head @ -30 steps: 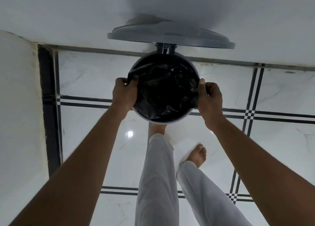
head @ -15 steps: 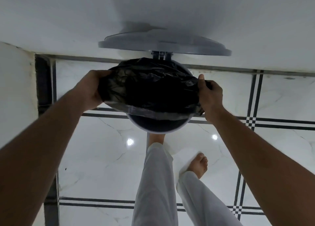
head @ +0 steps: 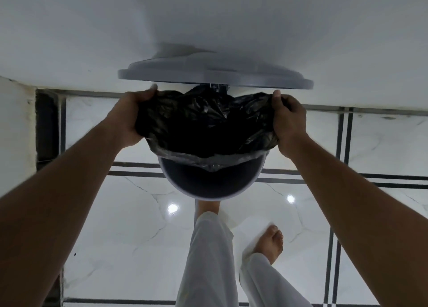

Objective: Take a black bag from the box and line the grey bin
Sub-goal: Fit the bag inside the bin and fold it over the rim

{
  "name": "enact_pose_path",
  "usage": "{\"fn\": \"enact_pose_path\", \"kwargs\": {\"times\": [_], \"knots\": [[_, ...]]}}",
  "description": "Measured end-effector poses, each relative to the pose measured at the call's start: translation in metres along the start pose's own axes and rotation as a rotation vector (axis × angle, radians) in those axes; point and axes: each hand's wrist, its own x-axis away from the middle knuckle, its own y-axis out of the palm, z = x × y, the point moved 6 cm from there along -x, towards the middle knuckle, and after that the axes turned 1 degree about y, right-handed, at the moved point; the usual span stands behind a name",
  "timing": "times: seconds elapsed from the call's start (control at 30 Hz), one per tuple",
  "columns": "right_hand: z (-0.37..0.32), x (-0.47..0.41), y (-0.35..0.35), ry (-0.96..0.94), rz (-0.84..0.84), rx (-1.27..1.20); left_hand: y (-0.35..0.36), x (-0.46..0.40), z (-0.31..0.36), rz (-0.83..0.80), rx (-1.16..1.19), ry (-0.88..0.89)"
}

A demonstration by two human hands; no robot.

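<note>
The round grey bin (head: 209, 192) stands on the floor by the wall, its lid (head: 215, 74) raised against the wall. A crumpled black bag (head: 203, 126) is stretched wide above the bin's mouth and covers its far part. My left hand (head: 129, 119) grips the bag's left edge. My right hand (head: 288, 123) grips its right edge. The bag's near edge hangs loose inside the rim, and the bin's near inner wall shows below it. The box is out of view.
A white wall (head: 208, 24) rises right behind the bin. White marble floor tiles (head: 129, 232) with dark lines surround it. My legs in white trousers (head: 208, 260) and a bare foot (head: 271, 244) stand just in front of the bin. A white surface (head: 14, 133) borders the left.
Both hands have lifted the bag's edges off the rim and pulled them apart and toward the wall. The bag now spans wider above the bin.
</note>
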Motion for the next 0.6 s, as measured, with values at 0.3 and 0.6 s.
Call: {"fn": "enact_pose_path", "kwargs": {"times": [0.3,0.6], "knots": [[0.016,-0.017,-0.002,0.054,0.126,-0.065,-0.003,-0.025,-0.001,0.158,-0.013,0.059],[0.063,0.003,-0.019,0.323,0.082,0.092,-0.041,-0.031,-0.047,0.322,-0.354,-0.179]]}}
